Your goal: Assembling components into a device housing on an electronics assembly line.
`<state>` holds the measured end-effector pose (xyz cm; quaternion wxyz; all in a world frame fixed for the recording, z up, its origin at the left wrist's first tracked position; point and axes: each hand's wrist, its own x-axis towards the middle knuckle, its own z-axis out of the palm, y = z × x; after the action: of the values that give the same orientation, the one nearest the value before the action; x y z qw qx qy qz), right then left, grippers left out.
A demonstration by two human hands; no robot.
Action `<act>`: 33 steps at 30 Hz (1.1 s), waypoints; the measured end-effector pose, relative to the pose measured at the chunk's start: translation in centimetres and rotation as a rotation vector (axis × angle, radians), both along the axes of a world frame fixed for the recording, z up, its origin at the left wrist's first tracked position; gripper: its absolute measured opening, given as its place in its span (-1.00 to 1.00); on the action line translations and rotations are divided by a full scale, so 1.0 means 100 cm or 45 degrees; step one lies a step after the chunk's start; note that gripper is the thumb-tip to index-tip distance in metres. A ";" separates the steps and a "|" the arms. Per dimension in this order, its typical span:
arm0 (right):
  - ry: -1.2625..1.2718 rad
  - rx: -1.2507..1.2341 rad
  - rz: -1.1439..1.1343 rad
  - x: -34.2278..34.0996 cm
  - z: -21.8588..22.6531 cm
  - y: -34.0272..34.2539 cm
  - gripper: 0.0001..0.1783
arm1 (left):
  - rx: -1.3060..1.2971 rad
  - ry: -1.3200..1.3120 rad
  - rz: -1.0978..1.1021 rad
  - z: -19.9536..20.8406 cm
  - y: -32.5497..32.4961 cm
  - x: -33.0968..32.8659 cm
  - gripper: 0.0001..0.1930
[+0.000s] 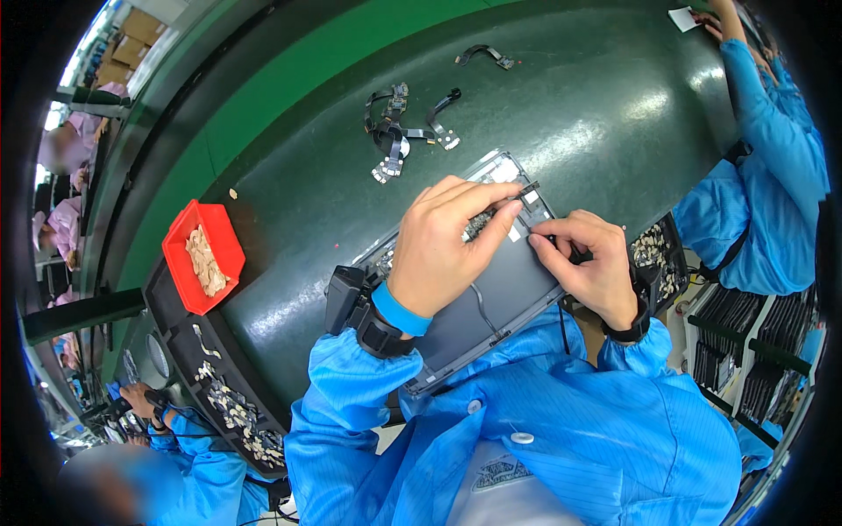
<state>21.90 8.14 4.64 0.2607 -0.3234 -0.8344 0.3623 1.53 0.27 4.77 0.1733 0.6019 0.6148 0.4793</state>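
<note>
An opened flat grey device housing (516, 285), tablet-like, lies at a slant on the green bench in front of me, with small parts along its far edge and a thin dark cable across it. My left hand (443, 241) reaches over the housing, thumb and forefinger closed on a small dark strip (527, 189) at its far right corner. Close by, my right hand (592, 263) is pinched at the housing's right edge; its fingers hide what they hold, if anything. Beyond the housing lies a cluster of black flex cables (392, 131), with another flex cable (484, 56) farther back.
A red bin (231, 241) with tan pieces stands at the left, by a black tray (167, 302) of small pale parts. Another black tray (674, 254) of bits sits right of my right hand. Co-workers in blue (772, 114) are at both sides; a rack (741, 337) holds dark panels.
</note>
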 end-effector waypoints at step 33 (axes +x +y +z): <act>-0.303 0.409 0.186 0.032 0.016 -0.022 -0.76 | 0.061 0.191 0.015 -0.005 0.000 0.007 -0.70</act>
<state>25.14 5.99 6.27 0.1815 -0.2569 -0.9275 0.2019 2.25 0.30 4.28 0.1094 0.6364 0.6179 0.4486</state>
